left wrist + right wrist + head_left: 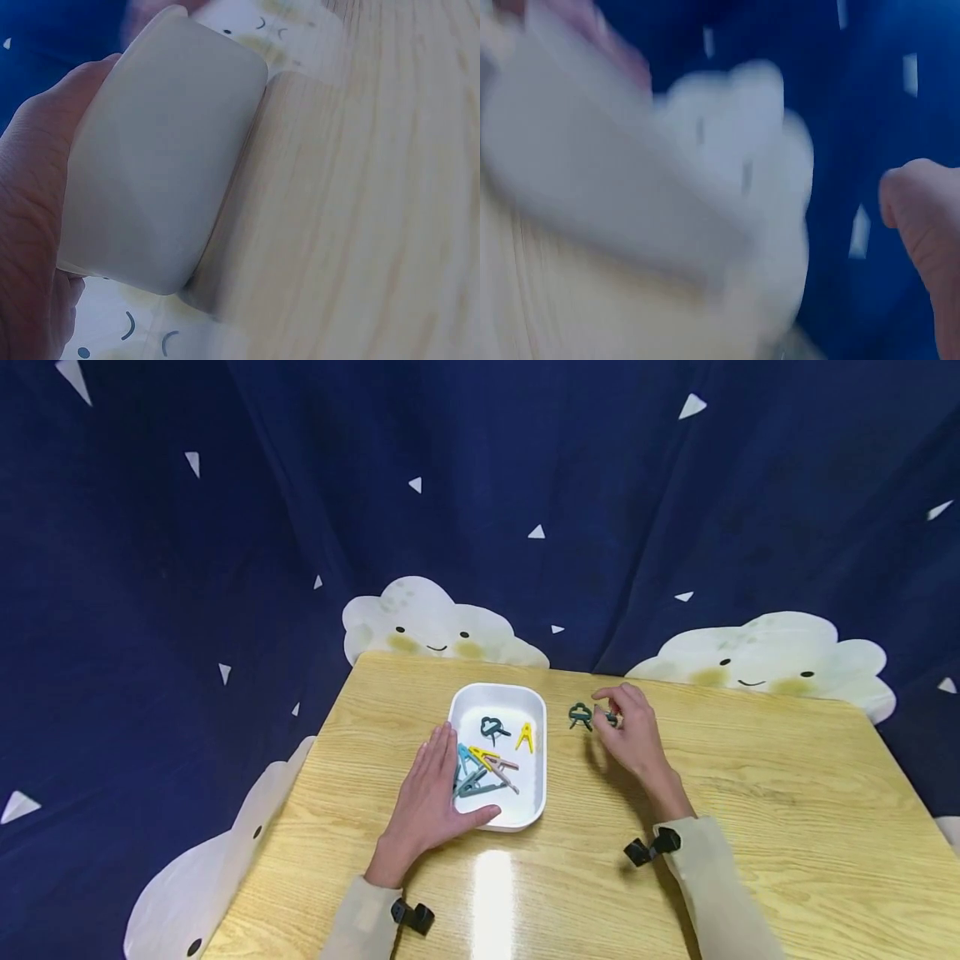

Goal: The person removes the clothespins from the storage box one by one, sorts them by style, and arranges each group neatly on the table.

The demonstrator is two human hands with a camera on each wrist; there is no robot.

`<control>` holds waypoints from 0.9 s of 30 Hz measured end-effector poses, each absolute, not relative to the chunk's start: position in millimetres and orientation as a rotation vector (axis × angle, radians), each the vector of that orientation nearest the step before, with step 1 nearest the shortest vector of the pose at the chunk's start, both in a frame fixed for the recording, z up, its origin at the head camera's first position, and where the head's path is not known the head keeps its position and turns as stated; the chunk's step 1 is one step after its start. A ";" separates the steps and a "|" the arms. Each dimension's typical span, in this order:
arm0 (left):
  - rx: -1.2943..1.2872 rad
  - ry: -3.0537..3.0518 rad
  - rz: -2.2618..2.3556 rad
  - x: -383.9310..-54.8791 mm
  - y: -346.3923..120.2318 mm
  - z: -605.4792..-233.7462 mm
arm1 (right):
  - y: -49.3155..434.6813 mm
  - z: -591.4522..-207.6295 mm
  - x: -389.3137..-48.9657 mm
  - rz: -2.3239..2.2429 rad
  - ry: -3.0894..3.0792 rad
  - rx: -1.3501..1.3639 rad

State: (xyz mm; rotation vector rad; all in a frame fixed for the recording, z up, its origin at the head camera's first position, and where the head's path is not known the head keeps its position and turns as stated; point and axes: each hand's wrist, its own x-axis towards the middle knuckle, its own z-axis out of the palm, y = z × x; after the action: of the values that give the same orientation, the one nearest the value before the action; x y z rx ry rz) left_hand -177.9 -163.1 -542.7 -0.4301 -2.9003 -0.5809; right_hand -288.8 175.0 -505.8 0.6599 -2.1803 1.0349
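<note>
Laying the left hand (pixel 429 789) along the left wall of the white plastic tray (pixel 528 785), with fingers straight and close together and the thumb spread over the tray's near rim; touching the tray without clenching. Hovering to the right of the tray with the right hand (pixel 630 731), low over the wooden table (pixel 787 843); curving forefinger and thumb toward each other with a small gap between the tips, in a released grip. Partly covering, beneath that hand, a dark green clip (pixel 612 719) right of the tray, and hiding any contact with it; impossible to tell. Displaying another dark green cloud-shaped clip (pixel 580 716) between the tray and the right fingertips. Containing, in the tray's far half, a third dark green clip (pixel 491 727) and, nearer its right wall, a yellow clip (pixel 524 737); heaping light blue, yellow, pinkish and grey-green clips (pixel 480 772) toward the tray's near left. Blurring, in the right wrist view, the tray's outline; showing one right-hand digit well apart from it.
</note>
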 end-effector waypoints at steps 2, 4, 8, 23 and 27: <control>-0.428 -2.898 -0.577 -178.1 -163.6 -543.0 | 150.9 -470.8 -268.5 1.140 -1.998 0.798; -0.426 -2.884 -0.584 -179.0 -163.9 -543.0 | 128.1 -435.9 -247.9 1.187 -1.855 0.932; -0.436 -2.859 -0.607 -180.1 -162.9 -542.4 | 99.8 -400.2 -224.4 1.148 -1.749 1.109; -0.440 -2.877 -0.586 -177.6 -162.9 -543.5 | 70.5 -482.6 -276.4 0.921 -2.447 1.008; -0.451 -2.869 -0.590 -177.8 -162.3 -542.4 | 66.9 -493.4 -291.7 0.845 -2.540 1.006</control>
State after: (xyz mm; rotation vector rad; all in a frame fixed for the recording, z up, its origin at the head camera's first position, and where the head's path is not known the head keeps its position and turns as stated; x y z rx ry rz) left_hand -177.8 -162.3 -542.4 -0.4506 -2.8694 -0.5901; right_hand -291.7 66.9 -493.4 1.0062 -2.5403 0.8452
